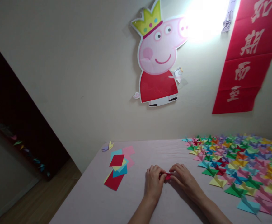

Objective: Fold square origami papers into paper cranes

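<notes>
A small folded piece of red paper (168, 176) lies low over the table between my hands. My left hand (154, 182) pinches its left end, the thumb and curled fingers closed on it. From the other side my right hand (185, 179) grips the right end between thumb and fingertips. The fingers cover much of the paper, so its exact folds are hidden. To the left of my hands is a loose spread of square paper sheets in red (116, 161), blue (120, 171), yellow and pink (129, 150).
Many folded paper cranes (234, 171) in mixed colours cover the right side of the pink-covered table (84, 199). Two more cranes (108, 146) sit at the far left corner. Behind is a wall with a cartoon pig cutout (159, 62) and a red banner (245, 65).
</notes>
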Motion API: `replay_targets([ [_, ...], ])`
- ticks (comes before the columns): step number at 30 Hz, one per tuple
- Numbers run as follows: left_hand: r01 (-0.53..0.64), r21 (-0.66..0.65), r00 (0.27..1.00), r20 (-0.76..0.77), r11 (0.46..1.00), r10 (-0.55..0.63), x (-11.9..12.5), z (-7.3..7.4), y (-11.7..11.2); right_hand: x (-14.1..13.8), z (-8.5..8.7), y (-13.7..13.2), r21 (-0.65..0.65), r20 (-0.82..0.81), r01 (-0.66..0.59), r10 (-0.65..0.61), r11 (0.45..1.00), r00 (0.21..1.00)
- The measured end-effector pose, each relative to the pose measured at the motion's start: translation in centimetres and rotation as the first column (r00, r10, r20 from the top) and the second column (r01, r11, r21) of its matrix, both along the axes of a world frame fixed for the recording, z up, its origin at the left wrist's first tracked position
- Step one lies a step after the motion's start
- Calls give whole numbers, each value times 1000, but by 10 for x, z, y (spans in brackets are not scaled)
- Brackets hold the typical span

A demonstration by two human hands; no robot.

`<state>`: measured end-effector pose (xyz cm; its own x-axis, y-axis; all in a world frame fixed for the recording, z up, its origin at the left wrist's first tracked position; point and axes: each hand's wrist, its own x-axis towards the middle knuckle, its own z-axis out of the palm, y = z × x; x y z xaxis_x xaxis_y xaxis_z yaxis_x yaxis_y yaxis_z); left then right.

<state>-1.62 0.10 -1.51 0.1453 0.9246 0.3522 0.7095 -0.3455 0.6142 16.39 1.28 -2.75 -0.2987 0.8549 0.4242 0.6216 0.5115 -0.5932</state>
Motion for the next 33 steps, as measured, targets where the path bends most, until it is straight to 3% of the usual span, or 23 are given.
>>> replay_targets([
  [7,4,22,1000,3,1000,-4,1,5,-3,7,-1,6,-33,-70,24,-26,999,997],
  [13,-115,39,990,90,993,111,-5,8,0,16,1,6,-52,-157,179,-185,983,970],
  [17,-120,54,985,129,991,112,3,4,-2,-14,3,-2,-221,-317,36,-106,975,943],
  [21,-102,53,972,219,993,88,10,0,-6,-37,2,-6,-249,-421,5,-113,969,900],
  [27,-24,-121,891,448,992,76,13,-6,-6,-31,1,-5,-290,-591,-14,-167,957,789],
  [33,122,-184,829,560,975,2,15,-11,-3,-31,3,-5,-355,-710,-105,-195,929,677],
])
